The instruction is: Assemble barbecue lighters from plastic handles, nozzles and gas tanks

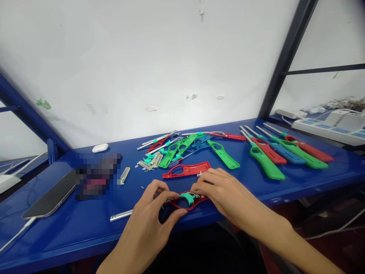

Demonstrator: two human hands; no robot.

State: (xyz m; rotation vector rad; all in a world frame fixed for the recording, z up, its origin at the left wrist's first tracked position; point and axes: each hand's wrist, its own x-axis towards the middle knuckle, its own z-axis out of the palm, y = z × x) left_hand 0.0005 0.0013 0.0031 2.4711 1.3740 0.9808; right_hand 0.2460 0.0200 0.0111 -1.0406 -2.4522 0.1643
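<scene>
Near the table's front edge lies an opened gas lighter whose red half shell (196, 204) holds a green trigger (188, 198) and thin wires. Its metal tube (121, 215) sticks out to the left, past my hand. Thumb and fingers of my left hand (148, 215) grip the shell around the trigger loop and front end. My right hand (222, 188) is closed over the handle end, fingertips pressed together at the wires beside the trigger; what sits under them is hidden. Just behind lies another red half shell (186, 170), inner side up, with a small white piece near its right end.
Green half shells (224, 154), metal tubes, clear fuel tanks (145, 165), green triggers and a screwdriver (181, 160) lie behind. Several assembled lighters (266, 163) are lined up at right. A phone (53, 196) with cable, a blurred item and a white case (100, 148) lie left.
</scene>
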